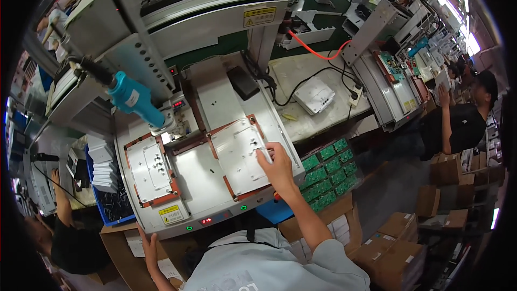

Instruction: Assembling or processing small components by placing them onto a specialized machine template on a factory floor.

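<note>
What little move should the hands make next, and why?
Probably the right hand should gently settle the right white panel in its reddish-brown holder, since that hand is at the panel's right edge and the teal power tool stands nearer the left white panel.

Silver metal machine bed point(193, 170) is carrying a fair bit
Two orange-brown rectangular fixtures point(161, 200) are sitting up front, a black rectangular block point(243, 83) is lying further back, and a couple of tiny black bits point(212, 171) are just lying loose.
</note>
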Tool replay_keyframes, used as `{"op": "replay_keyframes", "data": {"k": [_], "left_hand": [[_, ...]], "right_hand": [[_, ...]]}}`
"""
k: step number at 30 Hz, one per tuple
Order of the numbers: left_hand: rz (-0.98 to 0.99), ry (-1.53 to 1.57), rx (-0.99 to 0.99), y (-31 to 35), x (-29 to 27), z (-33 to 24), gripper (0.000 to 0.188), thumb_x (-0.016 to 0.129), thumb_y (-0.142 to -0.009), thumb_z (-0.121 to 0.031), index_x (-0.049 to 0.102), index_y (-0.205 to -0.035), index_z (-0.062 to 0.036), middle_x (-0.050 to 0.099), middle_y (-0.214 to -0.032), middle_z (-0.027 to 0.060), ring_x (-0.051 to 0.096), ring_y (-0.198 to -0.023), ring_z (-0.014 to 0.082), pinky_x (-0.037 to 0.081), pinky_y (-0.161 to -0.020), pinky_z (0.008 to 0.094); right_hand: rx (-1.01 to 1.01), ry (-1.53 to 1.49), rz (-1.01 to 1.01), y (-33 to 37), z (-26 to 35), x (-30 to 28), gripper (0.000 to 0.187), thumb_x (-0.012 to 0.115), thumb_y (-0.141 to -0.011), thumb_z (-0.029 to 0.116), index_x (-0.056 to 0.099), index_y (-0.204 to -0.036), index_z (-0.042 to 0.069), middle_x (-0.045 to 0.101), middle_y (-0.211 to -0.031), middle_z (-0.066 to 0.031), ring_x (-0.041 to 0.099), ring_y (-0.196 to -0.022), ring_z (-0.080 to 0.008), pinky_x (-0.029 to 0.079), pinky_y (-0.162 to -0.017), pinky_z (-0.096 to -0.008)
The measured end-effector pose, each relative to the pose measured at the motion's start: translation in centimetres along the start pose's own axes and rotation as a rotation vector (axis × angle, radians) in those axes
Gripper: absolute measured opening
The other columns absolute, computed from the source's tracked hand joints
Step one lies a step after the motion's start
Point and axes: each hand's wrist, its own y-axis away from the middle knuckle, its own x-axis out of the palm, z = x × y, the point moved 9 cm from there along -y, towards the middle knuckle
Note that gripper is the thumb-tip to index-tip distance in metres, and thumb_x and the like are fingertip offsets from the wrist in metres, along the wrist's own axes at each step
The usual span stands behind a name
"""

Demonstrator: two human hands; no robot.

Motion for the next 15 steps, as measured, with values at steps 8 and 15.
{"op": "replay_keyframes", "data": {"k": [8,15], "left_hand": [[-0.040,-0.020,-0.086,0.4,-0.2,-0.3,0.075,0.053,-0.091,-0.009,0.012,-0.153,-0.0225,0.055,-0.109,0.0096,0.049,-0.080,0.0167,0.043,-0.069,0.0260],[-0.071,0.038,-0.092,0.9,-0.8,0.3,0.076,0.052,-0.090,-0.004,0.013,-0.153,-0.0232,0.053,-0.105,0.0054,0.040,-0.072,0.0118,0.038,-0.062,0.0235]], "right_hand": [[0.424,-0.580,-0.149,-4.8,-8.3,-6.5,0.027,0.064,-0.089,0.021,0.054,-0.106,0.002,0.063,-0.091,-0.0039,0.058,-0.083,-0.0090,0.045,-0.069,-0.0235],[0.418,-0.647,-0.686,-16.1,-27.3,-11.2,0.029,0.061,-0.091,0.021,0.051,-0.102,-0.004,0.057,-0.087,-0.0072,0.053,-0.079,-0.0167,0.046,-0.074,-0.0301]]}}
